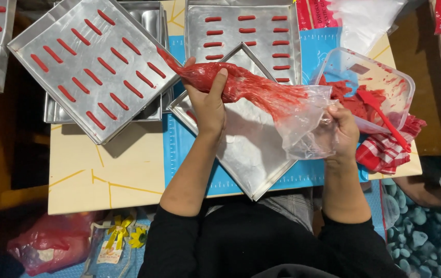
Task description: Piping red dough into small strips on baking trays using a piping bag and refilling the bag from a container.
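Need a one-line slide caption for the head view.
Left hand squeezes a red-filled piping bag over an empty tray; right hand holds its open end.

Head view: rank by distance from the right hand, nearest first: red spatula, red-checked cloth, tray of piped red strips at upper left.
From the right hand:
1. Red spatula, just right, in the plastic tub.
2. Red-checked cloth, right, under the tub; nearly tied with the spatula.
3. Tray of piped strips, far upper left.

Home baking spot: low table, metal baking trays.

Desk: pale wood, yellow lines. On it: blue measuring mat at centre, stacked metal baking trays far left, red-checked cloth right.
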